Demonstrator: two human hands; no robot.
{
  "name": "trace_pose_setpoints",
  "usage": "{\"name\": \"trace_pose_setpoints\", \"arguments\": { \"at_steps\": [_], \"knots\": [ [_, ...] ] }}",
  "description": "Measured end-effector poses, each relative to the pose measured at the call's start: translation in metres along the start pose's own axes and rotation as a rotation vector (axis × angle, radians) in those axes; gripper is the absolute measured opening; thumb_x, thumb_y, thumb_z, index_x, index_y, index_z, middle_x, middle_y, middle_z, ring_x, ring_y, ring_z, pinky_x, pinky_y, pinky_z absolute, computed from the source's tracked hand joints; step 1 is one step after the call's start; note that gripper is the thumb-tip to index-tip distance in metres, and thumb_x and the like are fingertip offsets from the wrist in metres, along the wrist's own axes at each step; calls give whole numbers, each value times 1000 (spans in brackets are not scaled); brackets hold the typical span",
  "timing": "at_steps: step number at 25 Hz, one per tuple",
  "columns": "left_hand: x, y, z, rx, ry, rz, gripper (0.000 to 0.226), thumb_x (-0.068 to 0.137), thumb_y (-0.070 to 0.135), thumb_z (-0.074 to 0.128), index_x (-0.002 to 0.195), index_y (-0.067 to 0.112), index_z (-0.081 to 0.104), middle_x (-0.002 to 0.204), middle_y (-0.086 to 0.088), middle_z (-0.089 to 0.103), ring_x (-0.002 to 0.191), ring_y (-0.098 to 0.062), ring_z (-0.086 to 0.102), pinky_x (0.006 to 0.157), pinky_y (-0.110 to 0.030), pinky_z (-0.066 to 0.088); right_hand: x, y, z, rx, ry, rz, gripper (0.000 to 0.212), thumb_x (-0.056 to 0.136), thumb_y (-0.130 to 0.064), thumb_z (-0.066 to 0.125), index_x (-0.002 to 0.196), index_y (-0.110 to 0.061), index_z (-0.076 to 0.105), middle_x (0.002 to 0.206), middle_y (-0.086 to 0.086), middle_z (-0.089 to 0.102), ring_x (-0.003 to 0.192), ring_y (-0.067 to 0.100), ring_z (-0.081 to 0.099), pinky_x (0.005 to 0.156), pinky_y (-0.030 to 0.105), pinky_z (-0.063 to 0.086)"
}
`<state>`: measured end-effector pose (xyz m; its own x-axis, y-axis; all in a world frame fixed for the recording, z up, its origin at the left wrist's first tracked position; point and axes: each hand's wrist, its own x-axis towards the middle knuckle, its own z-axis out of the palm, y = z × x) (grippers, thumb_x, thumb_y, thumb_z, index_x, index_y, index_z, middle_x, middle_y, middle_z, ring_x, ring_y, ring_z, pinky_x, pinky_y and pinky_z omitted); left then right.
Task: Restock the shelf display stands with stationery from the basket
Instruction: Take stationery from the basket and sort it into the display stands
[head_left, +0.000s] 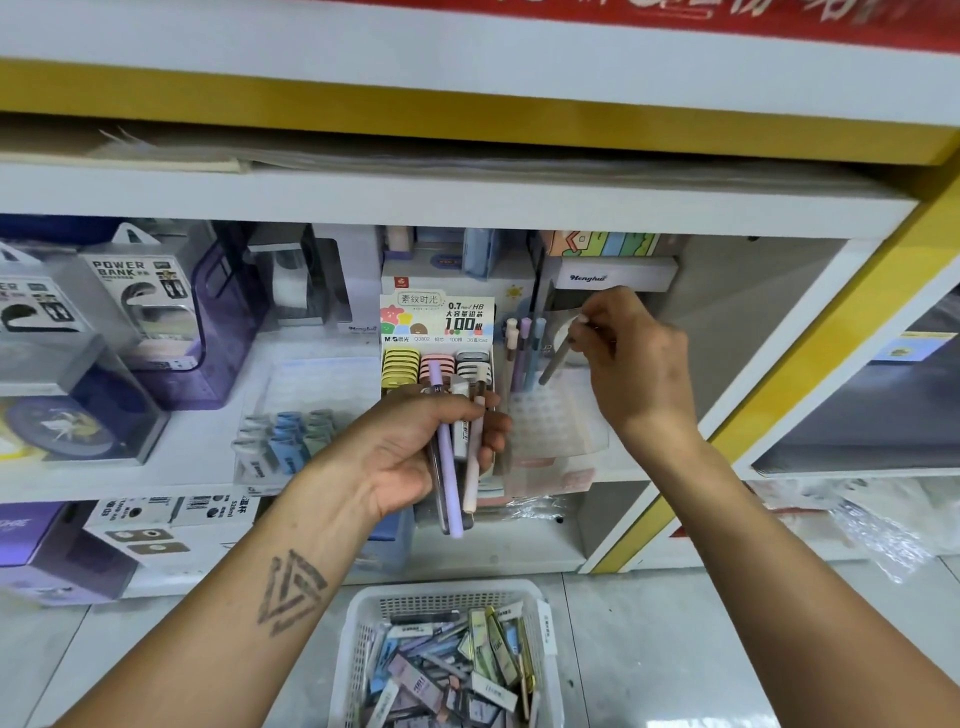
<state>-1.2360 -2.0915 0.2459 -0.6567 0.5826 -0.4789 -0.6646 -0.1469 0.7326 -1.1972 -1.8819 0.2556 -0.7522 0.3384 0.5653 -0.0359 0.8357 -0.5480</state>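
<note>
Right hand (631, 364): closed in a fingertip pinch on the upper end of a single grey pen (557, 358), held above the clear display stand (550, 415).
Grey pen axis: tilted, top toward 1 o'clock at the grip, tip toward 7 o'clock, pointing down at the stand's holes.
Key relation: the free holes are judged to lie at about 7 o'clock from the grip, just below the pen tip; three pens (524, 348) are already stood upright at the stand's left rear.
Left hand (415, 447): closed around a bundle of pens (457, 457), long axes roughly 12 to 6 o'clock, held just left of the stand.
Nearer hand: the right, directly over the stand.
Basket (363, 623): on the floor at 6 o'clock, stationery packs seen inside.
Likely need: the pen to be brought upright before lowering.
</note>
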Motion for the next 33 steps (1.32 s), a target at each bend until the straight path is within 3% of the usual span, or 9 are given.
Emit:
{"name": "trace_pose_setpoints", "arguments": {
  "at_steps": [9, 14, 16, 18, 21, 25, 28, 30, 33],
  "knots": [
    [0, -1, -5, 26, -12, 17, 16, 86, -8, 60, 101, -4, 66, 101, -31, 70, 75, -34, 72, 59, -34, 58, 2, 3, 10, -84, -103, -44, 9, 95, -7, 57, 89, -5, 63, 78, 11, 68, 72, 35, 63, 62, 43, 53],
    [-5, 0, -3, 15, -49, 26, 26, 80, -6, 66, 106, -6, 68, 102, -32, 70, 88, -41, 72, 64, -38, 60, -1, -4, 14, -213, -156, -86, 22, 95, -9, 58, 113, -5, 70, 100, 14, 67, 87, 38, 63, 73, 43, 54],
    [-7, 2, -1, 21, -64, 36, 25, 79, -6, 66, 104, -5, 68, 100, -31, 70, 89, -42, 72, 65, -39, 61, -2, -13, 13, -7, -194, 15, 20, 97, -21, 61, 112, -13, 71, 88, 6, 71, 74, 24, 65, 68, 34, 54],
    [-9, 3, 2, 36, -80, 49, 23, 82, -6, 64, 105, -5, 68, 102, -30, 71, 89, -42, 72, 70, -42, 62, -5, -26, 13, 344, -378, 207, 20, 94, -29, 68, 107, -16, 72, 77, 4, 74, 55, 10, 61, 55, 24, 50],
    [-11, 3, 6, 39, -129, 46, 28, 86, -4, 61, 114, -8, 64, 107, -31, 69, 94, -44, 70, 74, -46, 61, -8, -34, 12, 622, -493, 369, 17, 87, -13, 75, 103, -6, 72, 77, 8, 75, 49, 6, 57, 46, 18, 43],
    [-12, 4, 5, -18, -91, 7, 23, 90, -1, 59, 111, -8, 62, 100, -31, 70, 87, -43, 72, 70, -47, 61, 3, -30, -5, 815, -91, 429, 8, 88, 2, 70, 94, -3, 72, 64, 5, 71, 48, 15, 58, 48, 26, 48],
    [-13, 4, 4, 37, 31, -15, 20, 89, 5, 65, 108, 1, 64, 76, -19, 69, 57, -27, 66, 50, -27, 54, 8, -19, -13, 641, 82, 290, 14, 90, -5, 69, 102, -8, 63, 68, 6, 70, 57, 17, 67, 55, 33, 57],
    [-12, 5, 4, 47, 72, -31, 20, 86, 11, 70, 105, 5, 65, 67, -12, 62, 49, -19, 54, 45, -20, 45, 2, -16, -5, 405, 12, 158, 19, 90, -13, 70, 101, -21, 57, 76, 1, 69, 69, 22, 69, 64, 43, 59],
    [-13, 7, 2, -14, 55, -67, 21, 86, 11, 64, 104, 2, 63, 68, -10, 56, 53, -17, 48, 48, -22, 40, -7, -15, 9, 156, -109, 22, 24, 92, -17, 68, 98, -34, 51, 78, -15, 64, 75, 18, 68, 69, 45, 58]
  ]
}}
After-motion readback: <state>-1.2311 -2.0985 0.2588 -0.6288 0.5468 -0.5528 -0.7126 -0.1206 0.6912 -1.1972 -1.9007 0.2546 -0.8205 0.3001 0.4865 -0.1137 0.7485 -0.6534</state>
